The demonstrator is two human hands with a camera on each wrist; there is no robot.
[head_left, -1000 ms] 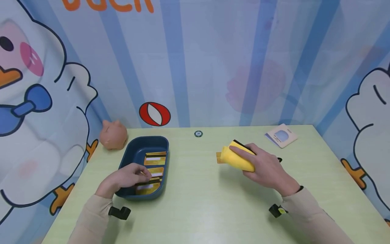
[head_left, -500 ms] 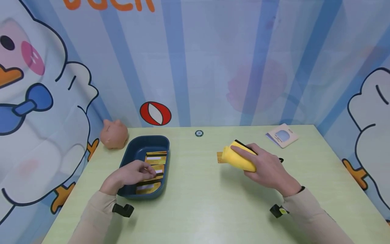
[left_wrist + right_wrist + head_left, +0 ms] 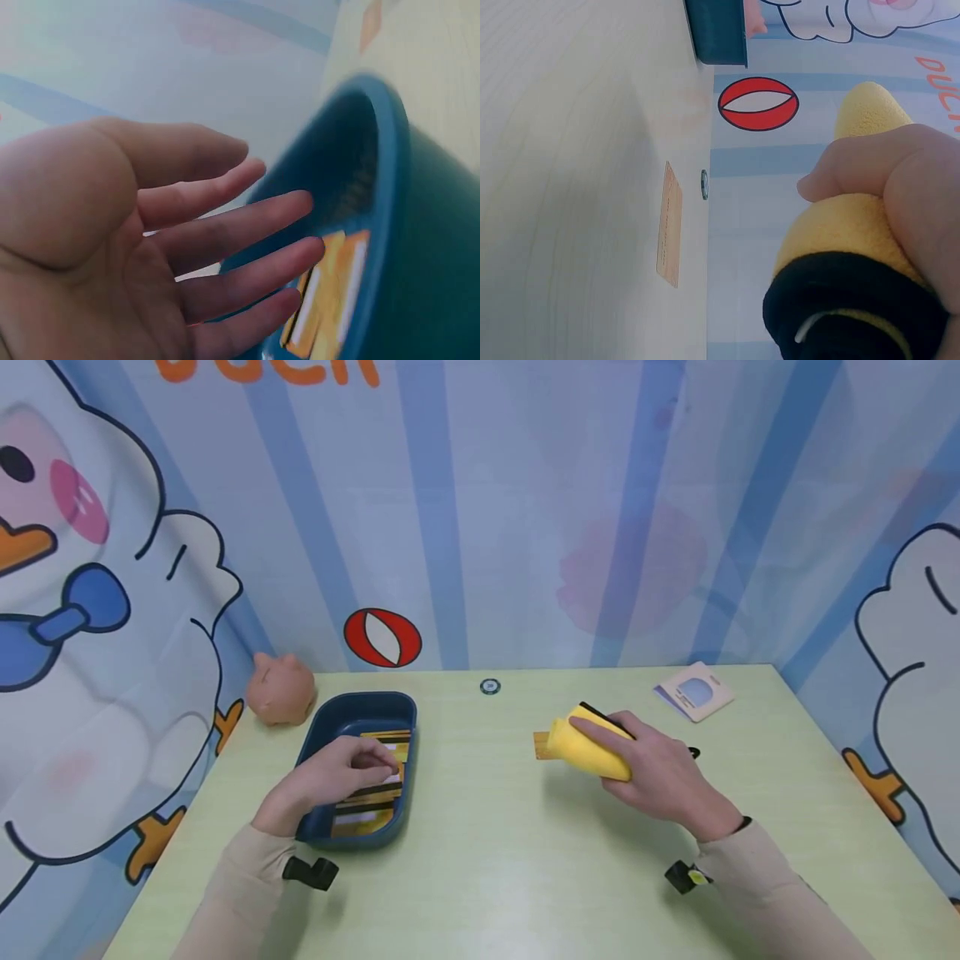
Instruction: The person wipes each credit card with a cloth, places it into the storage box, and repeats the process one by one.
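My left hand (image 3: 337,772) hovers over the dark blue bin (image 3: 435,225), its fingers loosely bent and spread with nothing between them in the left wrist view. Beneath those fingers several gold cards (image 3: 362,823) with black stripes lie in the bin. On the right, my right hand (image 3: 660,768) grips a soft yellow fleecy bundle (image 3: 588,752) with a black band (image 3: 840,289); the exact kind of thing I cannot tell. One gold card (image 3: 542,746) lies on the table, partly hidden behind the bundle in the head view.
A pink piggy bank (image 3: 281,690) stands left of the bin. Near the table's back edge lies a round chip (image 3: 490,687). Pale booklets (image 3: 693,692) rest at the back right. A printed cloth backdrop (image 3: 510,510) rises behind the table (image 3: 472,877).
My left hand has moved slightly right and away from me over the bin, showing more of the nearest card. The right hand and the yellow bundle stay nearly still.
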